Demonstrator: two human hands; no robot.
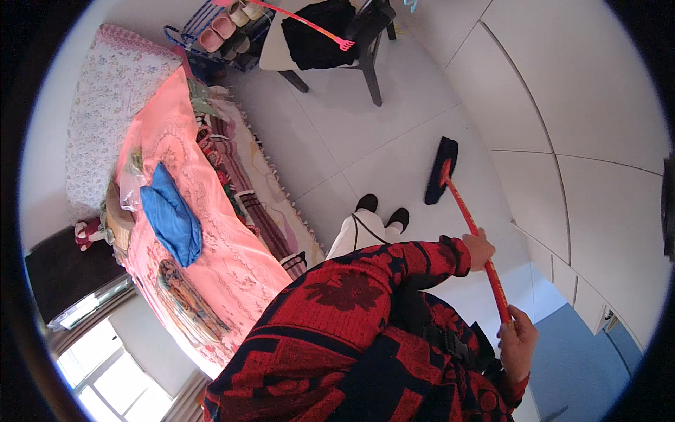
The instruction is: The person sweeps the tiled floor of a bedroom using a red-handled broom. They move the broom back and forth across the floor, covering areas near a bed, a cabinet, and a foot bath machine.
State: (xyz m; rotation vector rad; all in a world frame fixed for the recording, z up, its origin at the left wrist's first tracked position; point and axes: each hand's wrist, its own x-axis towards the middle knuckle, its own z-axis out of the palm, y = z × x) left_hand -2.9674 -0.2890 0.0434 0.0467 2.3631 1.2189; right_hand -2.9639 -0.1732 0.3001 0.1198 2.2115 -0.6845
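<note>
A broom with a red-orange handle (464, 207) slants across the right side of the head view. Its dark, wide bristle head (437, 184) rests on the grey tiled floor, ahead of my feet. Partway down the handle, my left hand (479, 251) is closed around it. Closer to my body, near the handle's upper end, my right hand (518, 343) also grips it, with the fingers wrapped round. Both arms are in red and black patterned sleeves.
A bed with a pink cover (235, 271) stands at left, a folded blue cloth (172, 218) on it. Far off are a chair (371, 79) with dark clothing and a pink back scratcher (330, 36), beside a shoe rack (190, 34). White cabinets (598, 105) line the right.
</note>
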